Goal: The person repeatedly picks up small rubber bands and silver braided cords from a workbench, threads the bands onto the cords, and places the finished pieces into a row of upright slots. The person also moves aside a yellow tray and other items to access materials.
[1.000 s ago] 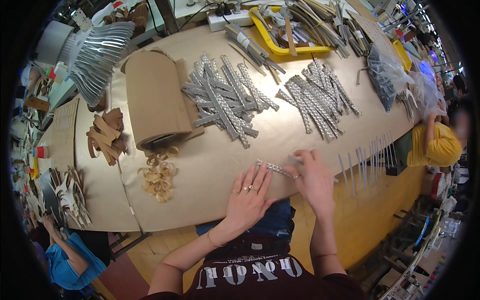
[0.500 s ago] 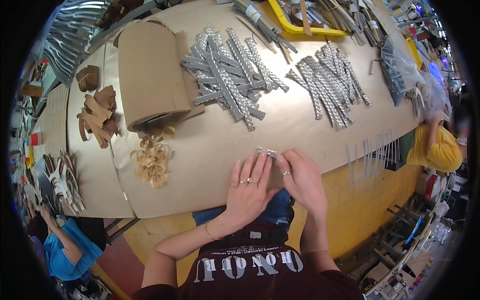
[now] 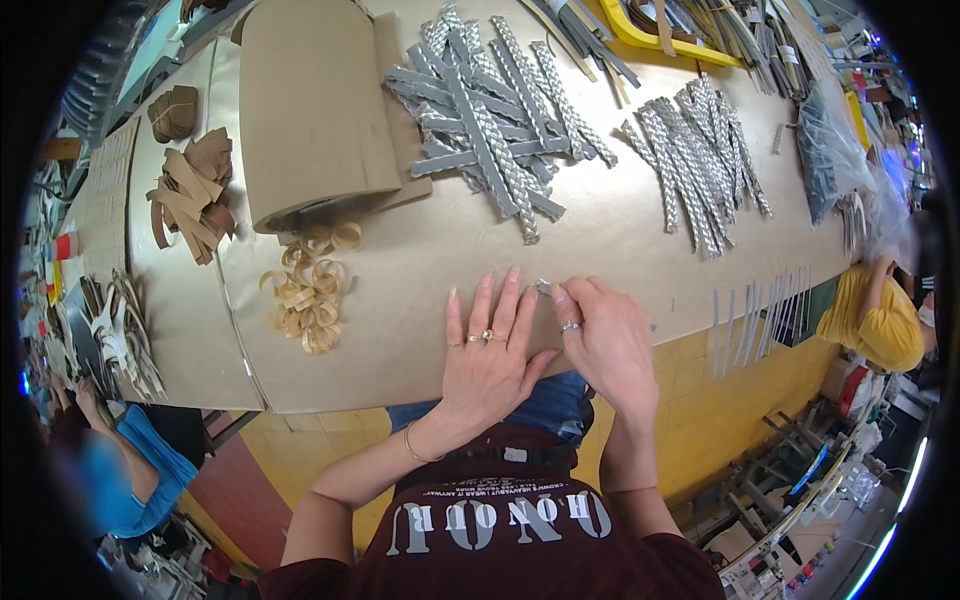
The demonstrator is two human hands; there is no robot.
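My left hand [image 3: 490,338] lies flat on the gold-brown table covering [image 3: 400,270], fingers spread, holding nothing. Close to its right, my right hand [image 3: 610,345] is closed with its fingertips pressed down on a silver-grey braided strip [image 3: 544,288]. Only a short end of that strip shows past the thumb; the rest is hidden beneath the hand. Farther up the table is a loose, crisscrossed heap of silver braided strips [image 3: 495,125], some turned grey side up. Right of it, a second bunch of braided strips [image 3: 700,165] lies more evenly lined up.
Curled tan strips [image 3: 310,300] lie in front of a big brown roll [image 3: 315,120]. At the left are brown leather pieces [image 3: 195,195] and a banded bundle [image 3: 172,113]. Thin grey strips [image 3: 750,320] hang over the right edge near a person in yellow [image 3: 875,320].
My left hand has drawn away from the strip and its fingers have spread apart. My right hand stays on the strip, covering more of it. The view has shifted slightly.
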